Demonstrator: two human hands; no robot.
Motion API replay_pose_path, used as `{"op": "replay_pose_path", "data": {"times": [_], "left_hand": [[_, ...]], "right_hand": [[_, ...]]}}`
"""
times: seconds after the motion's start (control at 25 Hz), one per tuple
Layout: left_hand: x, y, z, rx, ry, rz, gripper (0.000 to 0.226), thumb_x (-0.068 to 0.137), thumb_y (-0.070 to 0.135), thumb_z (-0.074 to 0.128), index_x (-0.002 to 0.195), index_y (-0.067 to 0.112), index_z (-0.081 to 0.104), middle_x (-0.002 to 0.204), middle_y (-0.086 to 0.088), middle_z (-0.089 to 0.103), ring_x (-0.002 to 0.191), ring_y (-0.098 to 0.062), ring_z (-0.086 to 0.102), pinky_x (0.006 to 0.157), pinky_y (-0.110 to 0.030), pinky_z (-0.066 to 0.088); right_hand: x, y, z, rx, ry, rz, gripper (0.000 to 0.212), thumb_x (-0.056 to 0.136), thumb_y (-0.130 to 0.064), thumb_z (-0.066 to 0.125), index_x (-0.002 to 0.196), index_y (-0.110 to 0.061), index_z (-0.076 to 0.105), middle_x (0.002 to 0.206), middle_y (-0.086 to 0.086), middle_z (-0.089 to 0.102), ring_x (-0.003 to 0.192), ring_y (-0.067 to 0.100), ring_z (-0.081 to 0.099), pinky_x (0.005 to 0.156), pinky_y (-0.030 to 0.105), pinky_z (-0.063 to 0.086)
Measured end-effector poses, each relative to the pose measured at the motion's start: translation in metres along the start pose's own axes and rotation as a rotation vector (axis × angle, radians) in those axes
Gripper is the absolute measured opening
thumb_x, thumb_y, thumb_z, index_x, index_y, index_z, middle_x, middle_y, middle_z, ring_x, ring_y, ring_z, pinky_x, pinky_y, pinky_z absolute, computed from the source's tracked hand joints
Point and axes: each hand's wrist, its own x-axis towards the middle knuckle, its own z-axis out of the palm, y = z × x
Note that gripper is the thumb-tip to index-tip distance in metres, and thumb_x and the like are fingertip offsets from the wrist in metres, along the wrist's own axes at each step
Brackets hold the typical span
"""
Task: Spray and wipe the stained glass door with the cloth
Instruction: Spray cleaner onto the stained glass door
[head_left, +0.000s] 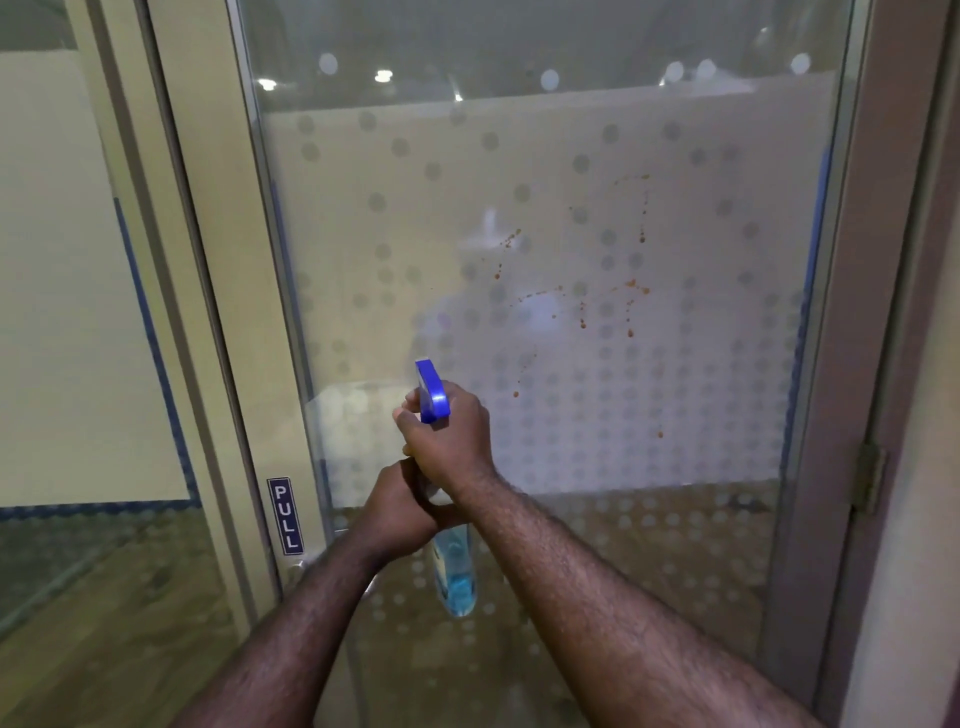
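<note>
Right hand (451, 441) is closing its grip around the blue head of the spray bottle (453, 566), left hand (397, 512) gripping the bottle's neck just below. Bottle is hanging near the glass door (571, 415), low toward its handle-side edge. Brown stains (631, 283) are sitting higher, toward the hinge side. No cloth showing. Risks: nozzle is aiming left of and below the stains, so mist is likely missing them; drips running down the dotted film; two-handed hold leaving nothing free for wiping.
</note>
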Motion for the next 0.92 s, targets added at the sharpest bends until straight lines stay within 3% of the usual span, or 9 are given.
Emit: {"op": "replay_pose_path", "data": {"times": [0.12,0.24,0.32,0.44,0.68,0.92], "left_hand": [[-0.001,0.002,0.012,0.004,-0.017,-0.015,0.048,0.071,0.019,0.083,0.115,0.017,0.064,0.110,-0.001,0.071,0.105,-0.012,0.066,0.086,-0.032,0.058],[0.003,0.008,0.033,0.015,-0.033,0.006,0.038,0.071,0.017,0.082,0.106,0.014,0.067,0.095,0.005,0.072,0.091,-0.007,0.068,0.065,-0.013,0.052],[0.010,0.015,0.053,0.017,-0.074,0.035,0.035,0.070,0.015,0.082,0.102,0.014,0.068,0.086,0.010,0.071,0.082,-0.001,0.067,0.059,-0.009,0.048],[0.016,0.026,0.086,-0.006,-0.140,0.057,0.040,0.069,0.010,0.082,0.105,0.015,0.066,0.085,0.014,0.068,0.081,0.003,0.064,0.059,-0.007,0.047],[0.028,0.051,0.161,-0.049,-0.232,0.121,0.045,0.067,0.009,0.083,0.108,0.010,0.066,0.091,0.010,0.069,0.089,-0.005,0.067,0.063,-0.008,0.048],[0.035,0.081,0.232,-0.113,-0.314,0.144,0.051,0.067,0.006,0.083,0.113,0.014,0.063,0.091,0.016,0.065,0.094,-0.008,0.065,0.067,-0.013,0.051]], "right_hand": [[0.000,0.011,-0.008,-0.040,0.017,0.006,0.012,0.075,-0.028,0.068,0.072,-0.019,0.061,0.065,0.000,0.064,0.065,0.021,0.065,0.063,0.046,0.060],[0.000,0.023,-0.026,-0.035,0.048,0.045,0.015,0.072,-0.034,0.070,0.072,-0.023,0.060,0.066,-0.001,0.065,0.068,0.020,0.066,0.064,0.047,0.060],[0.000,0.032,-0.046,-0.030,0.095,0.069,0.014,0.072,-0.031,0.072,0.073,-0.023,0.061,0.069,-0.001,0.066,0.068,0.020,0.067,0.065,0.047,0.060],[0.000,0.045,-0.083,-0.042,0.171,0.099,0.016,0.069,-0.031,0.073,0.070,-0.021,0.061,0.067,0.001,0.067,0.066,0.023,0.067,0.063,0.048,0.059],[-0.004,0.065,-0.160,-0.092,0.268,0.113,0.021,0.067,-0.035,0.074,0.076,-0.024,0.060,0.064,0.004,0.067,0.061,0.027,0.068,0.062,0.048,0.058],[-0.008,0.082,-0.235,-0.147,0.364,0.137,0.015,0.072,-0.027,0.074,0.072,-0.023,0.059,0.059,0.000,0.064,0.059,0.026,0.067,0.064,0.048,0.058]]}}
